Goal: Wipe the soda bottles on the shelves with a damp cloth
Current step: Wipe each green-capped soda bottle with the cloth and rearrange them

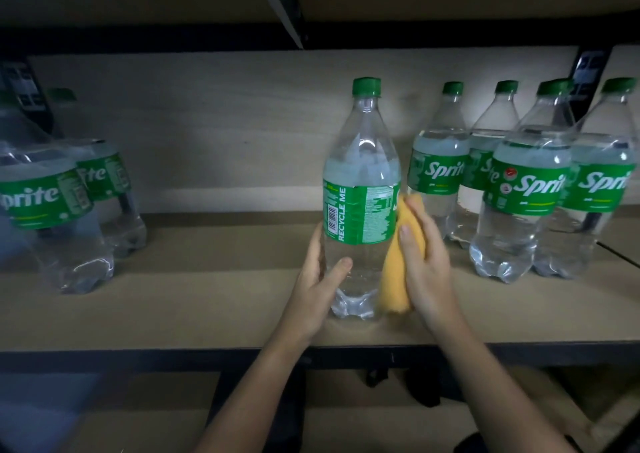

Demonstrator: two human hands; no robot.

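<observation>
**Sprite bottle being wiped at mid-shelf**

A Sprite bottle (360, 189) is steadied upright near the front of the wooden shelf (207, 300), its lower body gripped by the left hand (320, 286). A folded yellow cloth (398, 265) is pressed against its right side by the right hand (426, 265), fingers curled round it. Next, turning the bottle seems called for, so the unwiped faces are reached. It is clear, green-capped, barcode side forward.

Dark metal bracket (285, 16) under upper board, black upright (588, 72) at back right.
</observation>
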